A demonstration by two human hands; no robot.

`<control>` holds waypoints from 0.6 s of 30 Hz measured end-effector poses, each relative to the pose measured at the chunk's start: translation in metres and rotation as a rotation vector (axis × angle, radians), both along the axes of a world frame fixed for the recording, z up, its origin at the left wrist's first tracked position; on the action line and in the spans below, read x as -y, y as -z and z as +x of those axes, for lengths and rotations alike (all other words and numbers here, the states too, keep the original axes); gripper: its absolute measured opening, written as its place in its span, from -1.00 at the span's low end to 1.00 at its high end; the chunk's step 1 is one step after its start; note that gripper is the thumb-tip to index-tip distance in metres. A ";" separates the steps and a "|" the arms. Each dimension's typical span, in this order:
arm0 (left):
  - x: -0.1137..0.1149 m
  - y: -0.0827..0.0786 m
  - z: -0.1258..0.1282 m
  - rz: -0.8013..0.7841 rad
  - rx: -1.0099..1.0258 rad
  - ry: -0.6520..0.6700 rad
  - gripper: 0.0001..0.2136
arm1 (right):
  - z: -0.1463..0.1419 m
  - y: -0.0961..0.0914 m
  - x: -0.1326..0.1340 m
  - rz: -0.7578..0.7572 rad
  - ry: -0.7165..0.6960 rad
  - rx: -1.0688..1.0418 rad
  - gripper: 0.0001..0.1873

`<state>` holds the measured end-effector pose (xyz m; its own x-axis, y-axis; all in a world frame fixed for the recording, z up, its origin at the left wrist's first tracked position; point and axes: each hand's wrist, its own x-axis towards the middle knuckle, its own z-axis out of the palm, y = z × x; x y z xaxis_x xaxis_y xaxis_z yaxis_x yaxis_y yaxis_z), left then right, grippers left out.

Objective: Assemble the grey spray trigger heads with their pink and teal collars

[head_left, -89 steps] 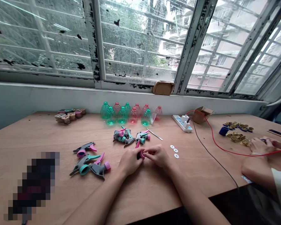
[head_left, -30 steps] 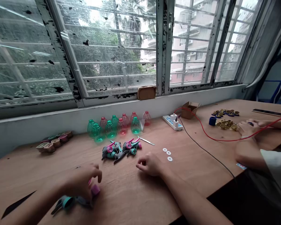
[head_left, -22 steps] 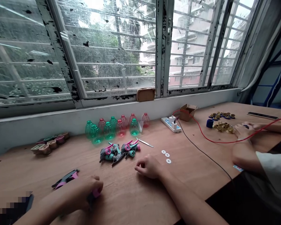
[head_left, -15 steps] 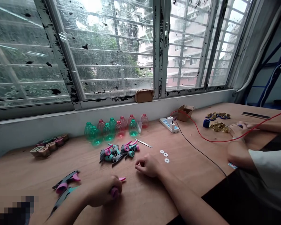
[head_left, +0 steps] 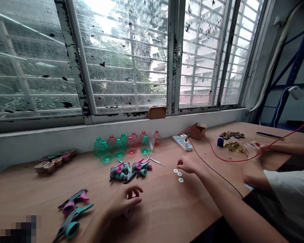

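My left hand (head_left: 124, 203) rests on the near middle of the tabletop (head_left: 162, 209), its fingers (head_left: 136, 189) closed around a sprayer head (head_left: 132, 195). Only a bit of its pink shows between thumb and forefinger, the rest hidden under my palm. My right hand (head_left: 186, 165) is stretched out farther and to the right, fingers bunched narrow, their tips just beside the farthest of three white washers (head_left: 179, 174) that lie in a short row on the wood; whether they touch it I cannot tell. Left of my left hand, at the near edge, lie two loose trigger heads (head_left: 74, 206) side by side, one with a pink collar and one with a teal collar. Beyond my left hand sits a heap of trigger heads (head_left: 129, 167) in grey, pink and teal, with a thin metal strip (head_left: 157, 162) just right of it. Farther still, by the wall under the window, green and pink bottles (head_left: 124, 143) stand in a cluster, and well to their left is a row of small brown trays (head_left: 53, 162). Right of the bottles are a white power strip (head_left: 182, 143) and an open cardboard box (head_left: 199, 130); a red cable (head_left: 228, 161) and a black cable (head_left: 218, 174) run from there toward the right. At the far right another person's hand (head_left: 252, 148) rests beside a pile of gold caps (head_left: 232, 145) and a blue cap (head_left: 220, 142)
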<state>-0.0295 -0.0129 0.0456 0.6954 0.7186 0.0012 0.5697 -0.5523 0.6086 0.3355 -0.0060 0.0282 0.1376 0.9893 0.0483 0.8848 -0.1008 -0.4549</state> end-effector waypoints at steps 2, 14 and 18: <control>0.001 0.002 0.000 -0.095 0.091 0.060 -0.67 | 0.004 0.007 -0.002 -0.053 -0.026 0.010 -0.80; 0.007 0.009 -0.001 0.015 0.057 0.062 -0.62 | -0.003 0.015 -0.029 -0.144 -0.101 0.001 -0.81; 0.014 0.011 0.005 0.042 0.044 0.032 -0.62 | -0.015 0.010 -0.024 -0.104 -0.145 -0.061 -0.86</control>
